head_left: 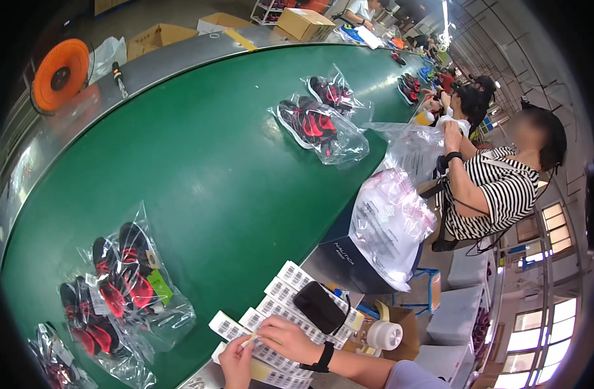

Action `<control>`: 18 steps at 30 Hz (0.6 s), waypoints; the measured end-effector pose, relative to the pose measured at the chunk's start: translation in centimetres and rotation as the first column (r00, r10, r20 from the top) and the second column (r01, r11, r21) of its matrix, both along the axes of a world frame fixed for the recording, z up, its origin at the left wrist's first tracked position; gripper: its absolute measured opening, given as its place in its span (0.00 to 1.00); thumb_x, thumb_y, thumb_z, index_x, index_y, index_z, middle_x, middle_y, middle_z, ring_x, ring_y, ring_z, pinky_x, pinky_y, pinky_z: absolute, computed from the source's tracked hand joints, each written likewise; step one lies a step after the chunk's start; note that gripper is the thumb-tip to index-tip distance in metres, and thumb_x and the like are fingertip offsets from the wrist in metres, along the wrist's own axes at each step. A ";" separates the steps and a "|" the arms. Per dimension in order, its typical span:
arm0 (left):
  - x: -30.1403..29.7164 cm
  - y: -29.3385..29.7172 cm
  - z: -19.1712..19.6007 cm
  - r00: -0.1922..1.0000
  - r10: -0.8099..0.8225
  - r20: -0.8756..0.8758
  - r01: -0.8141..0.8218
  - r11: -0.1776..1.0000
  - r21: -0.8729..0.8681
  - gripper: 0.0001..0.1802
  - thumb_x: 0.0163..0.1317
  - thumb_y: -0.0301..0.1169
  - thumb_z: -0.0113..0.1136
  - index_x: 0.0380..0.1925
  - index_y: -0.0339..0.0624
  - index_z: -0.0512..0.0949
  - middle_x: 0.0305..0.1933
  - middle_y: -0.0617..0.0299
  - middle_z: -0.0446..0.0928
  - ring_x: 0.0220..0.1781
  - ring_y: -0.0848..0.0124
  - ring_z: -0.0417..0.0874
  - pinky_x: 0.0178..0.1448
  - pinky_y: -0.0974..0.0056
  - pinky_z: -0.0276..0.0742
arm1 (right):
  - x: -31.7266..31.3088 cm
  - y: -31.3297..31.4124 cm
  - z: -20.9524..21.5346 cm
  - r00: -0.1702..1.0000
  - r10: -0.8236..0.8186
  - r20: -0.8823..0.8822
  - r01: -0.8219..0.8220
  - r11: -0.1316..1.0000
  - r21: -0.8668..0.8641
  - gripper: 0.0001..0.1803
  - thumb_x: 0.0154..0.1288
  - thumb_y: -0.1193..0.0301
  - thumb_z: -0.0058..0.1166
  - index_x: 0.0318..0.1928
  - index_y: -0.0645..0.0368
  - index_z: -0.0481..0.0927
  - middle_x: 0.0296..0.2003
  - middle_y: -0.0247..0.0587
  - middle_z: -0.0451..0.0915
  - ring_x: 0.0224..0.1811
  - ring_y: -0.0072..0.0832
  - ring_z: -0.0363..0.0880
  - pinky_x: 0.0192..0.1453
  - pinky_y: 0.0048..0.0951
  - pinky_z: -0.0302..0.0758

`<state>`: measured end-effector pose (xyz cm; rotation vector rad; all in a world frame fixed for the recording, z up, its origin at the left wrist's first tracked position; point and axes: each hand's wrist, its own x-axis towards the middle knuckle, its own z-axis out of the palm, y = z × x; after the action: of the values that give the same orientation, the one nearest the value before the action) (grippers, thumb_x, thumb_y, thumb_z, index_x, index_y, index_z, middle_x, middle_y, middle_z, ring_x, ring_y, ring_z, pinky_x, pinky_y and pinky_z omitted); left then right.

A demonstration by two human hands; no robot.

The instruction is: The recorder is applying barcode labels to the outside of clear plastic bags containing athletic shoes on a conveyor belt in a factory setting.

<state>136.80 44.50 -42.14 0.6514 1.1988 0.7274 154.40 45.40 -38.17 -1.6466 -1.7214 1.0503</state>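
Note:
Near the lower edge, my left hand (235,364) and my right hand (288,340) meet fingertip to fingertip. Both are closed in a pinch on a small pale sticker label (250,340), which my fingers partly cover. Under and around them lie several strips of white barcode labels (282,291). A black smartphone (318,307) rests on these strips, beyond my right hand. Left of my hands, on the green conveyor belt (199,162), black-and-red sneakers (138,279) lie in clear plastic bags, one bag with a green tag.
A dark blue box (349,262) heaped with clear plastic bags (391,220) stands at the belt's right edge. Beyond it a person in a striped shirt (498,191) handles a bag. More bagged sneakers (308,123) lie farther up the belt. An orange fan (60,74) stands far left.

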 end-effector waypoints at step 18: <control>-1.0 0.9 -2.4 0.996 0.085 0.024 -0.084 0.996 -0.033 0.11 0.66 0.16 0.59 0.48 0.31 0.79 0.36 0.63 0.83 0.34 0.82 0.80 0.36 0.76 0.74 | -0.6 0.4 -0.4 0.983 0.063 0.171 -0.100 0.970 0.220 0.10 0.59 0.77 0.65 0.42 0.61 0.83 0.42 0.40 0.79 0.39 0.37 0.80 0.41 0.35 0.78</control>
<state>135.84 45.43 -44.58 0.5655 1.2178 0.7835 153.80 45.82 -38.61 -1.5620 -1.9504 0.7374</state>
